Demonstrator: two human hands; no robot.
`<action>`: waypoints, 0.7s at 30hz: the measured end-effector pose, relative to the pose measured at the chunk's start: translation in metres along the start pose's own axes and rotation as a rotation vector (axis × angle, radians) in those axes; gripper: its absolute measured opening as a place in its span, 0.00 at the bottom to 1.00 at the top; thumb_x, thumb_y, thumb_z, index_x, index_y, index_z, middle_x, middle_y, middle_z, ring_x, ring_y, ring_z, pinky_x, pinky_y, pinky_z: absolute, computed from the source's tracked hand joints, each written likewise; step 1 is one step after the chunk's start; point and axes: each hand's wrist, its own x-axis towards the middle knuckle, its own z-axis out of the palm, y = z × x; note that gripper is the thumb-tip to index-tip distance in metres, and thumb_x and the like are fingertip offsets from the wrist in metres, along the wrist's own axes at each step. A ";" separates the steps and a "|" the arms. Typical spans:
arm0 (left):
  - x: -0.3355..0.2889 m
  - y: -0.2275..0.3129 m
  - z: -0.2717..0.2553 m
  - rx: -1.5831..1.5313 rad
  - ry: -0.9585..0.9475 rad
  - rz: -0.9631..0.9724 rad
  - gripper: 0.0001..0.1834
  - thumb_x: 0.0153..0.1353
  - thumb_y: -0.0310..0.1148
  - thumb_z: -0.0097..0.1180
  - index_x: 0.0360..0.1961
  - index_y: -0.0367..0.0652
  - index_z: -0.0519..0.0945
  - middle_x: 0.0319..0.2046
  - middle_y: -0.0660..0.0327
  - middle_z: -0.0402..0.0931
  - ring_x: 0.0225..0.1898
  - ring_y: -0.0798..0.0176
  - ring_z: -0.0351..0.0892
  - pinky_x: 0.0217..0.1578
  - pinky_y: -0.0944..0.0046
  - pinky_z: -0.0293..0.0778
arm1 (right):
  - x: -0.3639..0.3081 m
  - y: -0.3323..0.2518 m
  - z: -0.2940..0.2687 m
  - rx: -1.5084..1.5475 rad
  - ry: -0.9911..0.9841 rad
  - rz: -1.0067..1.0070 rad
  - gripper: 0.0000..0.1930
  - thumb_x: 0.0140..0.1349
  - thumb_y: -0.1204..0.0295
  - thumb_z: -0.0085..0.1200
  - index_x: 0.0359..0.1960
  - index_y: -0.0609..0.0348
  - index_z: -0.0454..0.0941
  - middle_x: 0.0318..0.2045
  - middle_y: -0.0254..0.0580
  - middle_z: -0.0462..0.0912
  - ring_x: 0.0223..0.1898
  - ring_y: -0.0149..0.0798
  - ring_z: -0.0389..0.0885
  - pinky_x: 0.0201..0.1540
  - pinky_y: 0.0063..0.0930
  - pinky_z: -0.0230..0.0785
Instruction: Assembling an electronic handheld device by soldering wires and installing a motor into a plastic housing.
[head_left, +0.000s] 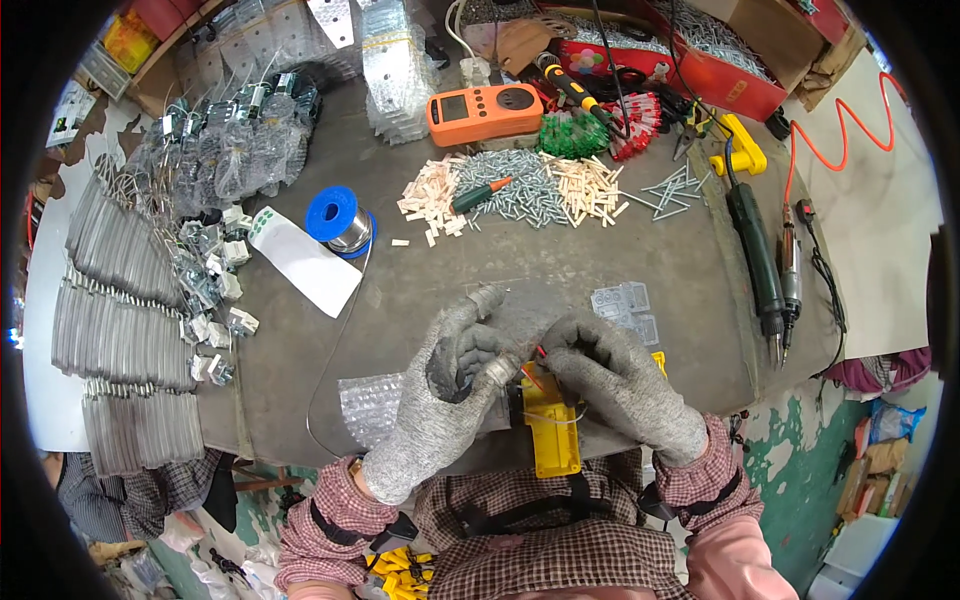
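Observation:
Both my hands wear grey knitted gloves with darker palms. My left hand [440, 385] is loosely curled, its forefinger raised apart from the taped thumb, and I see nothing held in it. My right hand [615, 375] pinches a thin red wire [533, 378] between thumb and fingers. Below the hands, close to my body, a yellow plastic housing [554, 445] lies at the table's near edge, with a pale thin wire [560, 421] crossing it. A dark small part beside its left side is partly hidden by my left hand.
Clear bubble wrap [368, 408] and small clear plastic pieces [625, 308] flank my hands. Farther off are a solder spool [340, 220], a screw pile [515, 190], an orange meter [485, 112] and a red box [690, 75]. Corded screwdrivers [757, 260] lie right; metal strips [120, 330] left.

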 end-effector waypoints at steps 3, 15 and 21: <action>0.000 0.000 -0.002 -0.015 -0.005 -0.018 0.34 0.67 0.20 0.56 0.71 0.33 0.58 0.53 0.49 0.76 0.51 0.65 0.79 0.53 0.66 0.76 | 0.001 -0.014 -0.006 0.171 -0.086 0.265 0.10 0.72 0.68 0.52 0.46 0.61 0.78 0.30 0.37 0.80 0.30 0.26 0.77 0.31 0.24 0.71; -0.004 0.005 -0.003 0.003 0.027 -0.002 0.34 0.67 0.20 0.56 0.72 0.34 0.57 0.47 0.52 0.78 0.49 0.65 0.79 0.53 0.66 0.76 | 0.003 -0.024 -0.002 -0.197 -0.144 0.159 0.05 0.68 0.72 0.57 0.41 0.60 0.77 0.37 0.38 0.82 0.37 0.29 0.81 0.40 0.27 0.74; -0.006 0.001 0.002 0.045 0.065 0.040 0.34 0.67 0.19 0.53 0.72 0.34 0.55 0.45 0.53 0.78 0.49 0.64 0.80 0.51 0.65 0.77 | -0.002 -0.015 0.012 0.168 0.215 0.203 0.06 0.65 0.74 0.58 0.41 0.60 0.77 0.33 0.39 0.80 0.35 0.31 0.81 0.38 0.28 0.74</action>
